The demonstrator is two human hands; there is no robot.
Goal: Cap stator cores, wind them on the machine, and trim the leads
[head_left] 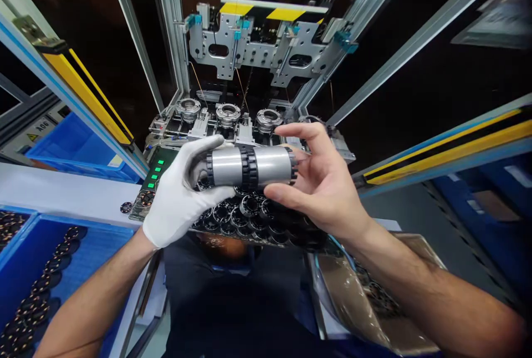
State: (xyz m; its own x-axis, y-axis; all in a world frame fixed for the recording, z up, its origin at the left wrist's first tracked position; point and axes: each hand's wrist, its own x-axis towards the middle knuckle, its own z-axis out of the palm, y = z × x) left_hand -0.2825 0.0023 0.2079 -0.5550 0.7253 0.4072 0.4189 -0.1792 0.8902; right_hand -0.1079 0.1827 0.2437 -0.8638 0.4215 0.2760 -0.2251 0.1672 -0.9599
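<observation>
Two silvery metal cylinders with black toothed plastic rims lie end to end between my hands, in the middle of the head view. My left hand [177,200], in a white glove, grips the left cylinder [226,167], thumb below and fingers above. The bare right hand [326,178] holds the right cylinder [272,166] at its outer end. Its thumb lies along the underside, its index finger is raised off the top, and the other fingers are partly hidden. Beneath them, several similar black-rimmed ring parts [239,216] stand packed together.
Behind the hands stands a machine with round metal fixtures [228,116] under a striped bracket [272,13]. Yellow bars [89,95] flank both sides. A blue bin [93,261] with wound parts sits lower left; a plastic-lined box [353,297] stands lower right.
</observation>
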